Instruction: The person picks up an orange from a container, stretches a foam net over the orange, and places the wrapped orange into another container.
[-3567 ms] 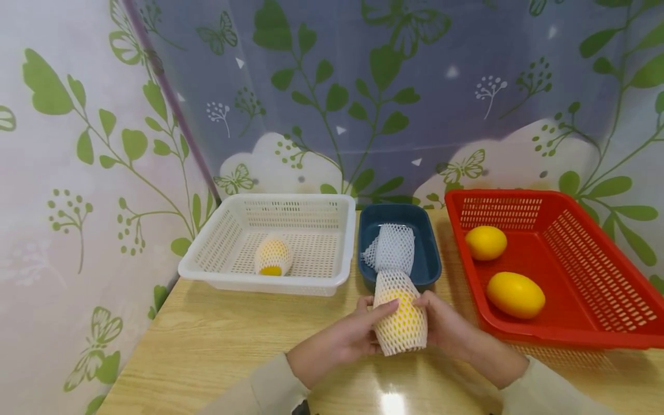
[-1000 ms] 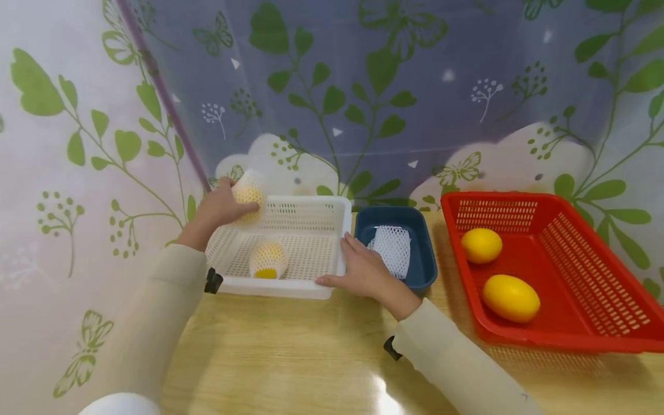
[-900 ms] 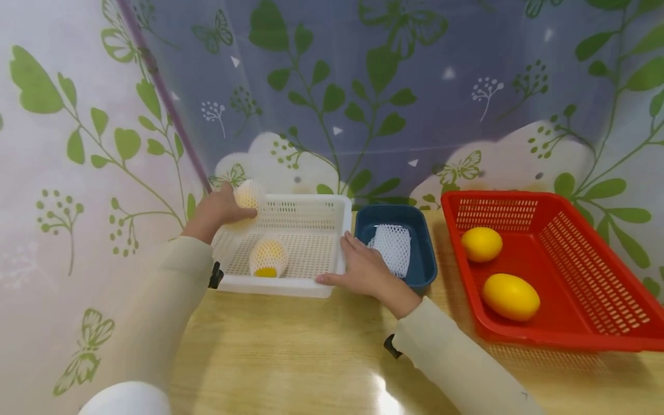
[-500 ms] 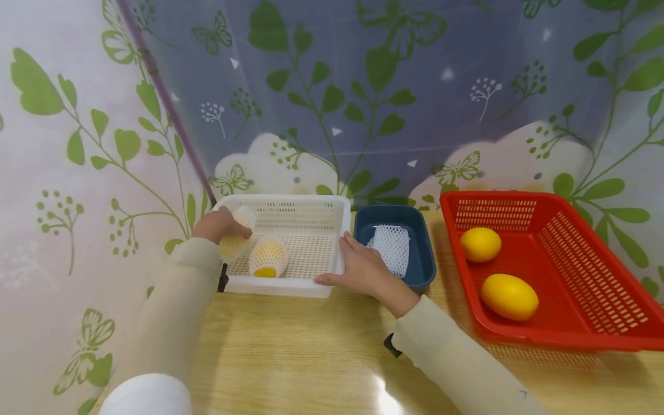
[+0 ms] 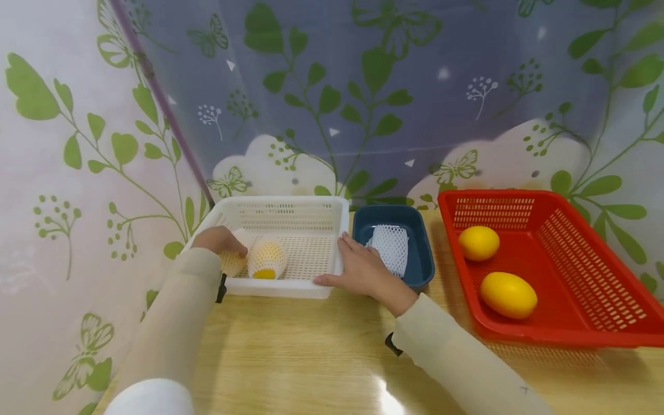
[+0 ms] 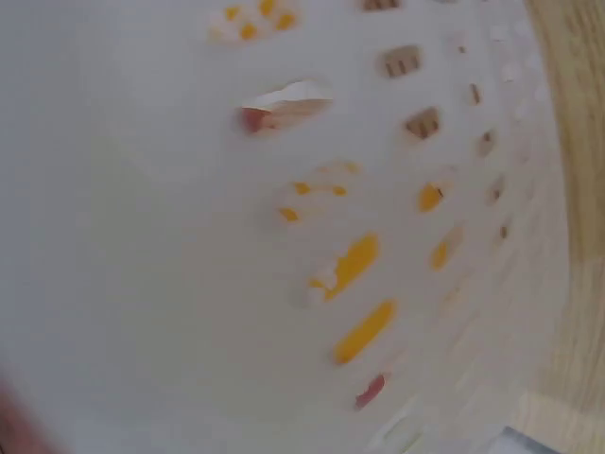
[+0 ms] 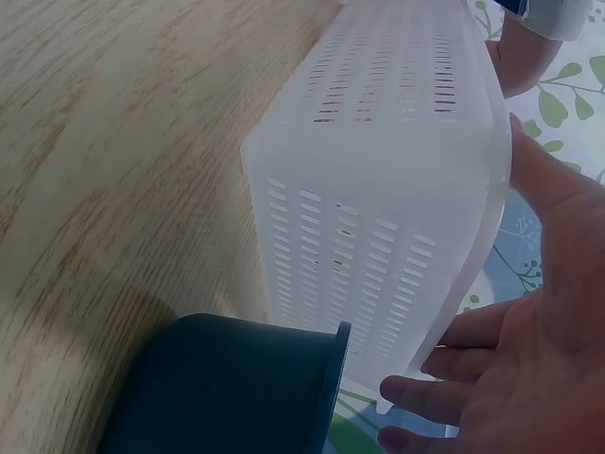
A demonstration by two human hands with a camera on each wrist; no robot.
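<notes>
Inside the left end of the white basket (image 5: 337,253), my left hand (image 5: 215,240) holds a yellow oval fruit (image 5: 233,262) wrapped in a white foam net. The hand hides much of this fruit. In the left wrist view, yellow patches and bits of fingers show through the slots of the basket wall (image 6: 170,284). Touching or very near it is a second netted fruit (image 5: 267,259), its yellow end bare toward me. My right hand (image 5: 360,266) rests on the basket's near right corner, fingers extended on the side rim and thumb along the front rim.
A dark blue bin (image 5: 425,253) with white foam nets (image 5: 390,249) stands right of the white basket. Farther right, a red basket (image 5: 565,276) holds two bare yellow fruits (image 5: 508,295). All stand on a wooden table (image 5: 290,346) before a patterned curtain (image 5: 332,86).
Earlier both hands held the netted fruit in front of the blue bin. The left hand then carried it over the white basket's far left and lowered it inside. The right hand moved to the basket's rim.
</notes>
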